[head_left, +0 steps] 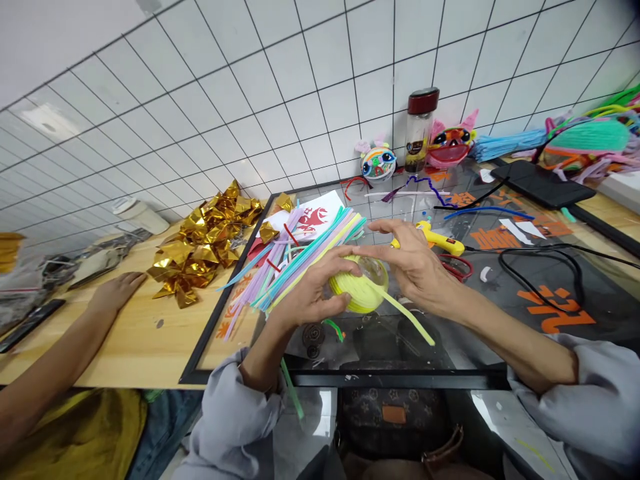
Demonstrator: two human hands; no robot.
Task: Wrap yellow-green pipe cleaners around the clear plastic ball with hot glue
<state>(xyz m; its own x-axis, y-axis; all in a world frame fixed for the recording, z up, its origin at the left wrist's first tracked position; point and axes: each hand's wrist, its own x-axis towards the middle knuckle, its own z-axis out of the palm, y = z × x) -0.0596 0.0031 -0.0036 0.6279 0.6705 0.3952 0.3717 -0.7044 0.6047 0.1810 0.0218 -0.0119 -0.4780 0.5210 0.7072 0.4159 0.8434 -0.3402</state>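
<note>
A clear round ball (pixel 375 268), partly wrapped in yellow pipe cleaners (pixel 356 291), is held above the dark glass-topped board. My left hand (pixel 316 285) is curled round its left side, fingers on top and thumb at the front. My right hand (pixel 413 263) is at its upper right, index finger against the top of the ball and the other fingers spread. A loose yellow strip (pixel 407 319) sticks out from the ball to the lower right. Behind my left hand lies a bundle of pastel pipe cleaners (pixel 305 257). The yellow glue gun (pixel 440 240) lies beyond my right hand.
Gold foil (pixel 200 247) lies at left, near another person's hand (pixel 117 291). Two decorated balls, a striped one (pixel 379 163) and a pink one (pixel 450 147), flank a bottle (pixel 416 133) by the wall. A phone (pixel 543 184) and black cable (pixel 575 267) are at right.
</note>
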